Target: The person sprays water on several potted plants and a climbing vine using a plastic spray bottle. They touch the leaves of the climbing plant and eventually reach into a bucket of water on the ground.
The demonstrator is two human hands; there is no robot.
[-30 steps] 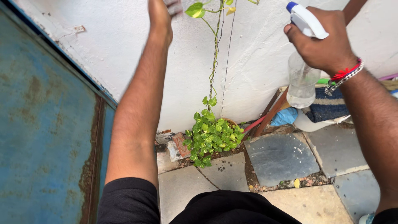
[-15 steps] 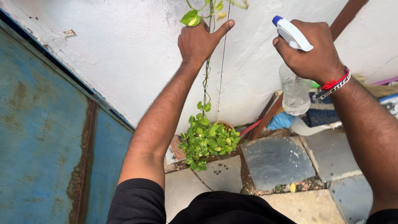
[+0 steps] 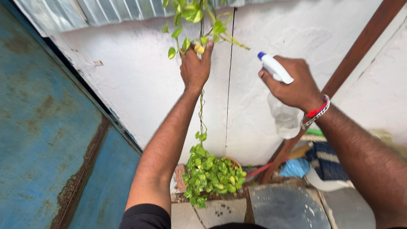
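Head view, read from left to right: a rusty blue metal door [image 3: 46, 127] fills the left edge, and beside it rises a rough white wall [image 3: 140, 97]. The left hand [image 3: 195, 68] is raised against that wall, its fingers closed around the thin vine stem [image 3: 201, 114] just under a cluster of green leaves [image 3: 190, 12], with one yellowed leaf [image 3: 198, 48] at the fingertips. The stem runs straight down from the hand to a leafy potted plant [image 3: 212, 174] standing at the foot of the wall on the stone floor [image 3: 284, 208].

Further right, the right hand [image 3: 292, 82] is wrapped around the neck of a clear spray bottle [image 3: 285, 118], with the white trigger head and its blue nozzle [image 3: 262, 55] pointing up and left towards the held leaves. Whether a finger presses the trigger cannot be told. The bottle looks low on water, though its level is hard to read. A red thread and metal chain sit on that wrist.

Judging from this, the upper leaves are steadied and the nozzle is aimed, but no mist or wet sheen shows on them, so the spraying of this top part seems not yet done. A brown wooden pole [image 3: 339, 76] leans at the far right, above a blue rag [image 3: 294, 167] and a striped mat [image 3: 326, 163].
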